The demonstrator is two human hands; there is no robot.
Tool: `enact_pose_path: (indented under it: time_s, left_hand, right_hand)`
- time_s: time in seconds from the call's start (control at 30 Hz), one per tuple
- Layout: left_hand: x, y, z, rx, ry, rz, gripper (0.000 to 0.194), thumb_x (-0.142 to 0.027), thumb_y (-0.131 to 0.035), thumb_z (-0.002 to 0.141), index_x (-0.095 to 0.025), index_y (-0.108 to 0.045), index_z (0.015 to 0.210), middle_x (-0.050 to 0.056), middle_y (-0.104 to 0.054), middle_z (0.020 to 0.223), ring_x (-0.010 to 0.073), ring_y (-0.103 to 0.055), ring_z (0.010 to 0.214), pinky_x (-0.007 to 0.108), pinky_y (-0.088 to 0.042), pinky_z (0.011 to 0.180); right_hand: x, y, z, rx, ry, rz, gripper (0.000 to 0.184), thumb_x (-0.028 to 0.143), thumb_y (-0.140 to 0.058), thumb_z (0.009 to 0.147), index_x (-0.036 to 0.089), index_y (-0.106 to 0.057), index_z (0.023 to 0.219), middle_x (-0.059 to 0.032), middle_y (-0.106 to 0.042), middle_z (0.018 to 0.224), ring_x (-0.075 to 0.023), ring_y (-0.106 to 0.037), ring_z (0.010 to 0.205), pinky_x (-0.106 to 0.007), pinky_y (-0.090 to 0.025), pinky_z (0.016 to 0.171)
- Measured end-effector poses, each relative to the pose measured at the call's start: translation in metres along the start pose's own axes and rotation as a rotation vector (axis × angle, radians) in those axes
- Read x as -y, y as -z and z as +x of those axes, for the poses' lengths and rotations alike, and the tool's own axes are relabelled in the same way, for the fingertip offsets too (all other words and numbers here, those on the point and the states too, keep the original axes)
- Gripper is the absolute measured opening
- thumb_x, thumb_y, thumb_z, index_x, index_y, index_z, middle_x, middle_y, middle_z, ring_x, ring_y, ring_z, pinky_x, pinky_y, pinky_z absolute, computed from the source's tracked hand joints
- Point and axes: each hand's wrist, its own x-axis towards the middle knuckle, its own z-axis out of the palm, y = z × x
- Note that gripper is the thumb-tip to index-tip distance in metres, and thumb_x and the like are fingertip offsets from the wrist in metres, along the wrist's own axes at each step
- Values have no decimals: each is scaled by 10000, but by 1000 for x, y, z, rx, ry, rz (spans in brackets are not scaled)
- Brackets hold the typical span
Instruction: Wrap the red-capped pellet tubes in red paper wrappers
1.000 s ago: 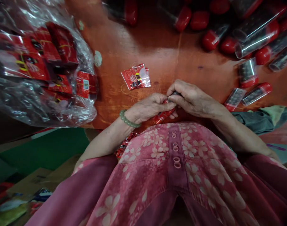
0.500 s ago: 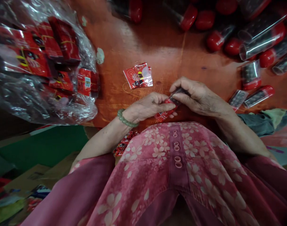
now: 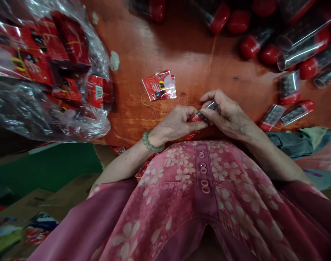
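My left hand [image 3: 179,123] and my right hand [image 3: 225,114] meet above the table edge, both pinching a small clear plastic tube [image 3: 206,112] with dark contents. Its red end [image 3: 195,117] sits in my left fingers, and my right fingers hold the clear end. A red foil strip [image 3: 189,135] shows below my left hand, partly hidden by it. A red-and-white sachet [image 3: 158,86] lies on the table just beyond my hands, not touching them. A green bead bracelet [image 3: 151,142] circles my left wrist.
A large plastic bag [image 3: 24,105] of red packets fills the left of the table. Several clear tubes with red caps [image 3: 289,87] lie at the upper right. A grey-green cloth [image 3: 296,143] sits at the right edge. Red wrappers [image 3: 145,168] rest against my pink floral lap.
Both hands have shifted slightly to the right, and the tube now lies more level between them. The view has drifted a little too.
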Motion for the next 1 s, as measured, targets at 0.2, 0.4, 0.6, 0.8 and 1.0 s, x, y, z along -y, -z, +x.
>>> enact_pose_path:
  time_s: [0.2, 0.4, 0.6, 0.8, 1.0]
  left_hand:
    - [-6, 11, 0, 95, 85, -91, 226, -325, -812, 740, -118, -725, 762, 4, -689, 684, 81, -561, 601, 216, -440, 610]
    - [-1, 16, 5, 396, 112, -284, 388, -447, -904, 661, -125, -771, 832, 77, -781, 821, 179, -728, 808, 317, -563, 860]
    - [-2, -1, 7, 130, 92, -322, 254, -308, -876, 688, -125, -726, 781, 22, -728, 724, 112, -665, 673, 244, -529, 705]
    - [-7, -3, 10, 0, -16, -175, 300, -253, -879, 656, -133, -609, 708, -59, -576, 632, 42, -498, 571, 174, -393, 556]
    - [-9, 13, 5, 135, -67, -138, 387, -485, -818, 771, -119, -699, 812, -5, -676, 712, 75, -580, 640, 199, -481, 638]
  right_hand:
    - [2, 11, 4, 36, -105, 154, 223, 382, -722, 863, 205, -622, 954, 24, -663, 775, -111, -550, 628, -240, -429, 560]
    - [20, 31, 10, 282, 65, -64, 165, 339, -690, 909, 209, -687, 1010, 2, -709, 851, -131, -602, 720, -277, -458, 673]
    - [14, 25, 13, 164, -98, -88, 226, 422, -674, 915, 196, -681, 913, 9, -603, 712, -139, -508, 633, -290, -386, 580]
    - [10, 20, 14, 129, -123, -21, 262, 448, -699, 885, 186, -684, 888, 31, -558, 674, -112, -461, 591, -265, -349, 529]
    - [8, 24, 12, 111, -198, 157, 178, 365, -699, 895, 203, -687, 969, 42, -625, 689, -97, -552, 558, -224, -459, 514]
